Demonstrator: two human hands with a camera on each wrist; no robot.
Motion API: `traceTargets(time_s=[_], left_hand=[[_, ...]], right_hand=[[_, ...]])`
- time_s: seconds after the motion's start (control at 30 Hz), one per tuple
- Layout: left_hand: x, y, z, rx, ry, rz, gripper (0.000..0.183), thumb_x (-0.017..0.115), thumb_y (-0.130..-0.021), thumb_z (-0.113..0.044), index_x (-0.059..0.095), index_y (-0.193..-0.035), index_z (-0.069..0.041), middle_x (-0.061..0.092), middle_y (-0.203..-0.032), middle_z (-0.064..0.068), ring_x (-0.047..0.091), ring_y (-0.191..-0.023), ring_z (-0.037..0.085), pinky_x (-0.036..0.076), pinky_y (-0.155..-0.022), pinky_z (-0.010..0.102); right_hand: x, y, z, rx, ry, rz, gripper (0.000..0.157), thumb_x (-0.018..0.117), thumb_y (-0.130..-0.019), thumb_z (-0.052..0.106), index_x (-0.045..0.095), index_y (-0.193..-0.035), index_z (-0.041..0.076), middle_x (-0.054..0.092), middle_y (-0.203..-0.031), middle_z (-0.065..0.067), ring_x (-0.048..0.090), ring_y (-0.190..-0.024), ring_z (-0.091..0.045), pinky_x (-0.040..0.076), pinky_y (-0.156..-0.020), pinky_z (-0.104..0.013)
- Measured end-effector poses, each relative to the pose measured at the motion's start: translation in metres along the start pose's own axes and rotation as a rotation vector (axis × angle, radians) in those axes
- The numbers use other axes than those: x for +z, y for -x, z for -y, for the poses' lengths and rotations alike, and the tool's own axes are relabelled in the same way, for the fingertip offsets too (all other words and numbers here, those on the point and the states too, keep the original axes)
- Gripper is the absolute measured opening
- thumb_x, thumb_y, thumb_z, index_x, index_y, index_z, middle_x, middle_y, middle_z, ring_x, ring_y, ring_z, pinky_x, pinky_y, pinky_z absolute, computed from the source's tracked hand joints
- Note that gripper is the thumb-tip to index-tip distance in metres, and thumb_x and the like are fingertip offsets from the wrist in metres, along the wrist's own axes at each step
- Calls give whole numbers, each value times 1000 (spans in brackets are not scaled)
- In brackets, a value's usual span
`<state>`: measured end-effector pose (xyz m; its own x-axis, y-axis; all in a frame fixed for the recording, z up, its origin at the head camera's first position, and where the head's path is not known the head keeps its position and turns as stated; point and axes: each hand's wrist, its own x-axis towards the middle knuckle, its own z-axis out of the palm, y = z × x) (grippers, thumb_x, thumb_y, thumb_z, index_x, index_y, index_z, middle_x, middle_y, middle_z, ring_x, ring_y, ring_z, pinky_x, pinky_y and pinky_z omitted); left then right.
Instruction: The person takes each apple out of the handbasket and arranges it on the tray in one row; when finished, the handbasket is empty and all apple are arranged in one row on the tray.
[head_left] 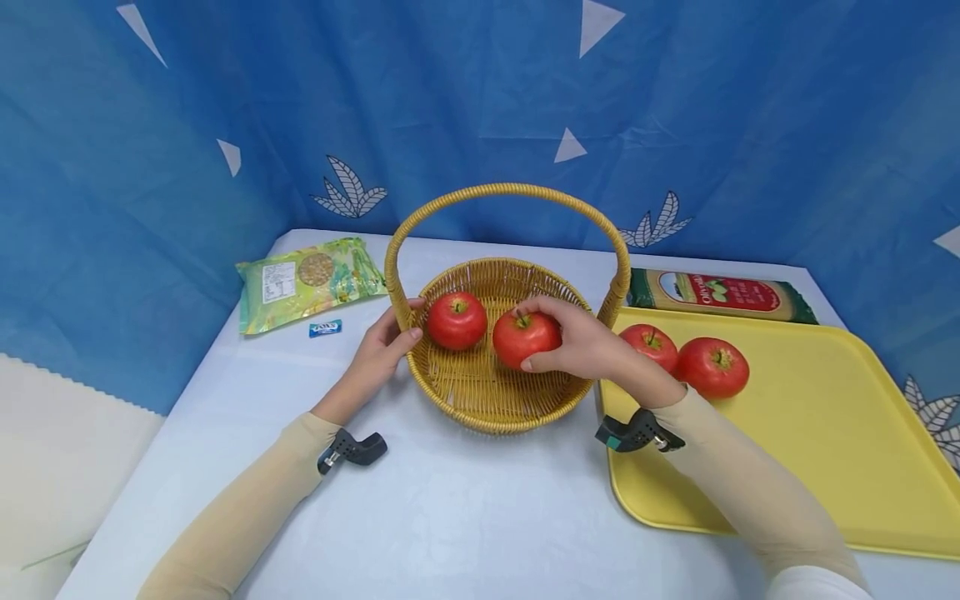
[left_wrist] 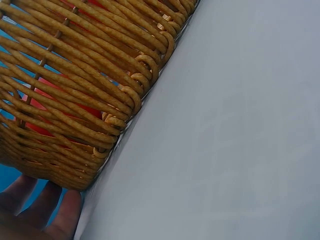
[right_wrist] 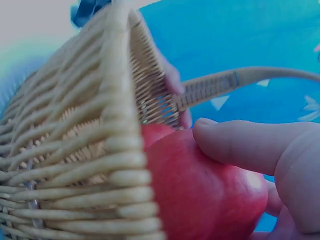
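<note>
In the head view, I have the right grip (head_left: 581, 337) clasped around a red apple, the held apple (head_left: 527, 340), thumb toward the near side and fingers over the top; it sits within the rim of a woven basket (head_left: 472, 387), right of its middle, though I cannot tell whether it touches the bottom. A second apple (head_left: 457, 321) lies inside the basket to the left, just beside the first. The left grip (head_left: 381, 346) grasps the basket's left edge at the foot of the arched handle (head_left: 507, 190), and in the left wrist view I see its fingertips against the wickerwork, with red showing through the gaps. In the right wrist view, my thumb presses the held apple close to the near rim. To the right, a yellow tray (head_left: 825, 425) bears a third apple (head_left: 648, 342), partly hidden by the forearm, and a fourth apple (head_left: 716, 367) next to it. Behind the tray lies a long printed packet (head_left: 723, 297); at the left of the tabletop (head_left: 480, 517) I note a green bag (head_left: 311, 283) with a small blue packet (head_left: 326, 328) before it. A blue curtain (head_left: 480, 100) with pale triangles and leaf figures forms the backdrop.
</note>
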<state>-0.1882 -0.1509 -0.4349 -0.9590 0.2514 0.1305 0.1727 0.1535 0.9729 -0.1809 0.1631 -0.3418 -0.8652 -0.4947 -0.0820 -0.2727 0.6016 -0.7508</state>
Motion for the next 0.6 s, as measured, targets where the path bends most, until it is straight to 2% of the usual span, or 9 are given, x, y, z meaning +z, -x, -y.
traceTargets(time_s=[0.2, 0.4, 0.6], left_hand=[[1, 0, 2, 8, 4, -2, 49, 52, -104, -15, 43, -152, -13, 42, -161, 11, 45, -146, 33, 38, -119, 53], [0, 0, 3, 6, 2, -3, 49, 53, -104, -17, 43, -152, -14, 42, -161, 11, 44, -146, 32, 38, -119, 54], [0, 0, 3, -1, -2, -3, 49, 54, -104, -18, 44, -152, -14, 43, -160, 9, 45, -145, 29, 40, -118, 50]], right_hand=[[-14, 28, 5, -47, -25, 27, 61, 84, -81, 12, 57, -135, 13, 56, -140, -14, 56, -123, -36, 59, -94, -51], [-29, 55, 5, -74, -25, 39, 61, 85, -79, 10, 57, -134, 16, 57, -138, -13, 56, -120, -34, 61, -86, -41], [-40, 75, 3, -118, -31, 35, 63, 86, -79, 11, 58, -134, 16, 55, -140, -11, 54, -122, -35, 61, -83, -32]])
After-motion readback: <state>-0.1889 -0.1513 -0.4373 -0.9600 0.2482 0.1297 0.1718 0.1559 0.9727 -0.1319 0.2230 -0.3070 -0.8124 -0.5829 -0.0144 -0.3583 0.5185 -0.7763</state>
